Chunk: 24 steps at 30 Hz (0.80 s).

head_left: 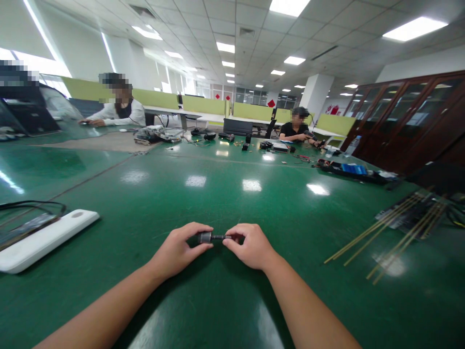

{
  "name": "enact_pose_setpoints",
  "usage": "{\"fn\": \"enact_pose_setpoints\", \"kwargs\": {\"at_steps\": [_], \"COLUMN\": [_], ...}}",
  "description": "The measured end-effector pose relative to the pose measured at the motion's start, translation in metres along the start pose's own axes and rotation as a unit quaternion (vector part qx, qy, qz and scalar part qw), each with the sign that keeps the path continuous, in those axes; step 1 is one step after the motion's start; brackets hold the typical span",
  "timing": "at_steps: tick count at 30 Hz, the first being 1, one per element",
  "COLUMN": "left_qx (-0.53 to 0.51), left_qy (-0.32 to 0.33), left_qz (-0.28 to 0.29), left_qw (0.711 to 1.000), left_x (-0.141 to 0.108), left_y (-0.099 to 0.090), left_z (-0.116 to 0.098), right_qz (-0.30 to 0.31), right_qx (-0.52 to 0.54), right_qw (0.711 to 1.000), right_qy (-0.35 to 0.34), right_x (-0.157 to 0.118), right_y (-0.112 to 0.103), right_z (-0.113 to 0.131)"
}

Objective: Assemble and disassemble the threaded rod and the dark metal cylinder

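Observation:
Just above the green table, my left hand [177,249] curls its thumb and fingers around the thick grey-black end of a small cylindrical piece [205,237]. A thin dark rod [218,237], which looks ridged, runs from that piece to the right. My right hand [252,246] pinches the rod's far end between thumb and fingers. The piece and rod lie level, in line between both hands. Part of the thick end is hidden inside my left hand, and its exact kind is too small to make out.
A long white case [51,240] lies at the left beside dark cables. Several thin yellowish sticks [381,228] lie at the right by a dark box. Electronic parts [160,134] and a black tray [348,169] line the far side. Two people [118,109] sit across the table.

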State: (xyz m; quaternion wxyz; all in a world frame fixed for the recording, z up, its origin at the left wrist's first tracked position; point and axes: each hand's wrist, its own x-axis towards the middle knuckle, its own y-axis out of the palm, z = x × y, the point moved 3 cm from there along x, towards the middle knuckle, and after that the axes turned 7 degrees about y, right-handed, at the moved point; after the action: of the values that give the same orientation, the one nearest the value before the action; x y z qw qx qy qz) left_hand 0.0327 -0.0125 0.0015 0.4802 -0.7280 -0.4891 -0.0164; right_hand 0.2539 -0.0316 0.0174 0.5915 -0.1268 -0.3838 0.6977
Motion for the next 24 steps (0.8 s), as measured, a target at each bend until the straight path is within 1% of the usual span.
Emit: {"fn": "enact_pose_setpoints", "kwargs": {"at_steps": [24], "left_qx": [0.0], "left_qy": [-0.007], "left_qz": [0.001], "left_qw": [1.0], "left_x": [-0.0003], "left_y": [-0.0016], "left_z": [0.0011], "right_qz": [0.002], "right_qx": [0.007], "right_qw": [1.0], "right_qy": [0.003], "right_x": [-0.0005], "right_y": [-0.004], "right_z": [-0.0013]}}
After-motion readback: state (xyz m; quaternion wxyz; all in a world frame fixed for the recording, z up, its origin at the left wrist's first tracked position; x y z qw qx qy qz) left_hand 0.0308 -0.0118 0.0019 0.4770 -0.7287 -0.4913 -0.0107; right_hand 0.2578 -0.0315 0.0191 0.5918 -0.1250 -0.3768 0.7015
